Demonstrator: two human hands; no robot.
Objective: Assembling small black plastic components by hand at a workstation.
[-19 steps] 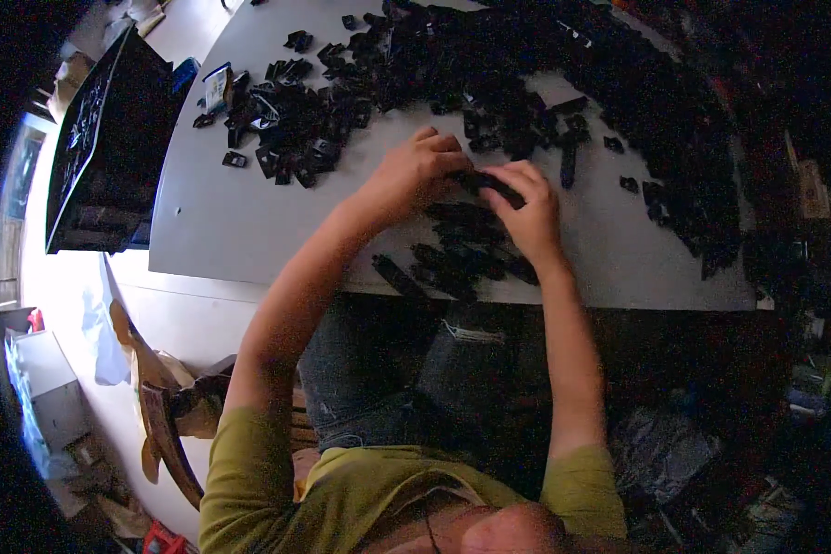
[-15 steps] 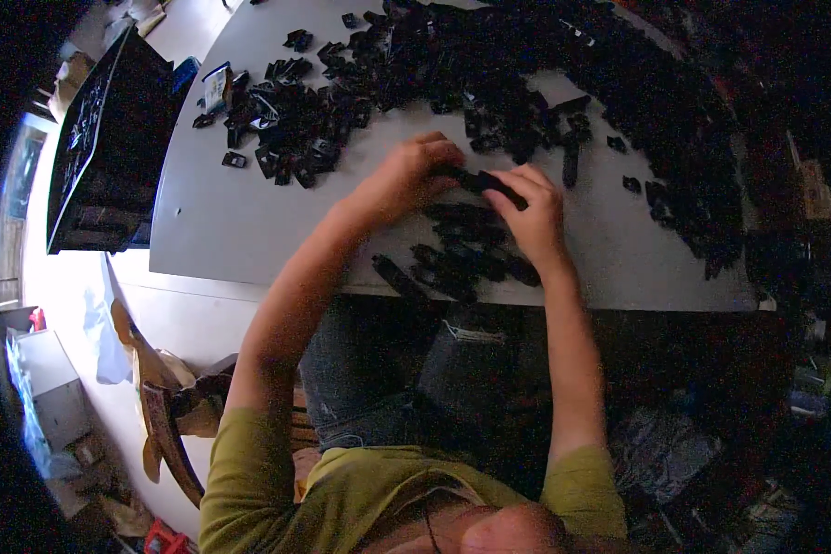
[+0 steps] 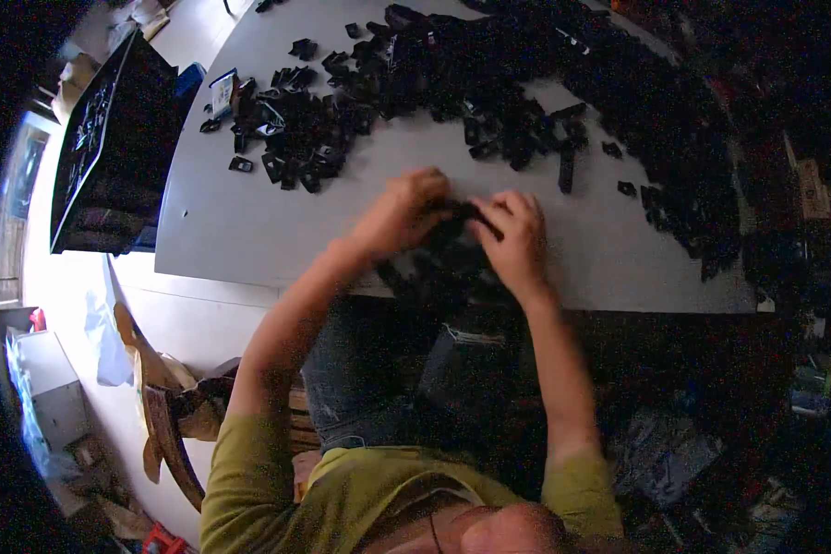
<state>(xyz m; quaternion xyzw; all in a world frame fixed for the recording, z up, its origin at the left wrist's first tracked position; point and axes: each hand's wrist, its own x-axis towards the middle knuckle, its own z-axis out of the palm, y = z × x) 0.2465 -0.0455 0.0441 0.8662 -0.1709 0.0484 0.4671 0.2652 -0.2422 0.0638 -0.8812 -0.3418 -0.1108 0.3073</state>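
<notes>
Over the near part of the table, my left hand (image 3: 410, 209) and my right hand (image 3: 511, 238) pinch a small dark elongated piece (image 3: 462, 211) between them. Its exact kind is too dark and blurred to make out. My left hand closes on its left end and my right hand on its right end. Just below the hands, near the table's front edge, lies a heap of black elongated pieces (image 3: 443, 270), partly smeared. Beyond my fingers, more small black plastic pieces (image 3: 295, 138) are scattered.
The grey table (image 3: 240, 226) carries a large black pile (image 3: 656, 120) along its far and right side. A small white-and-blue packet (image 3: 222, 93) sits among pieces at the left. A black case (image 3: 111, 157) stands off the left edge; a wooden chair (image 3: 171, 425) is below.
Both hands have come slightly nearer, and my right hand has moved left, closer to my left. The dark piece stays between them. The view has shifted a little.
</notes>
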